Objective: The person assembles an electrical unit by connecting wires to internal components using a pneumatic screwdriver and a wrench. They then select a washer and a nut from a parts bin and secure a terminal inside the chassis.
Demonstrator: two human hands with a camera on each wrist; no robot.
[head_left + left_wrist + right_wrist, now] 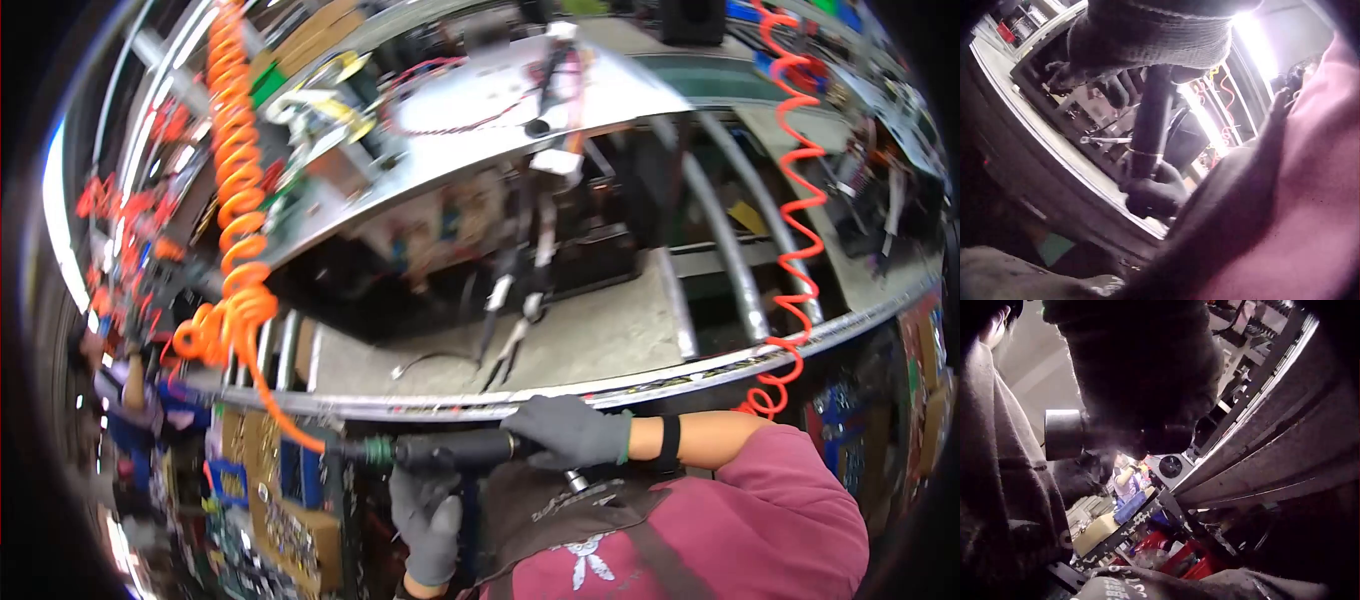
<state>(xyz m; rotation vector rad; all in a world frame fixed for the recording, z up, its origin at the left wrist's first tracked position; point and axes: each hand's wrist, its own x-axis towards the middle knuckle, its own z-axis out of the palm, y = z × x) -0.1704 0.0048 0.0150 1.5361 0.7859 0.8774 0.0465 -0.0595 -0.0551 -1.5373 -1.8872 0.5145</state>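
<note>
A black air tool [455,450] lies crosswise in front of the person's body, its hose end to the left with a green coupling [378,450]. The gloved right hand [570,430] grips its right end from above. A silver shaft [575,481] sticks out below that hand toward the apron. At the hose end, the gloved left hand [425,520] holds the tool from below, fingers partly hidden behind it. In the left wrist view the tool's dark barrel [1152,119] runs between the two hands. A cylindrical end [1063,434] shows beside the dark glove in the right wrist view.
An orange coiled hose [235,180] hangs at the left and a thinner red coil [800,200] at the right. Ahead stands a metal-edged line [450,402] with a large open housing [400,170] and loose cables [515,320]. Another person [130,400] is at far left.
</note>
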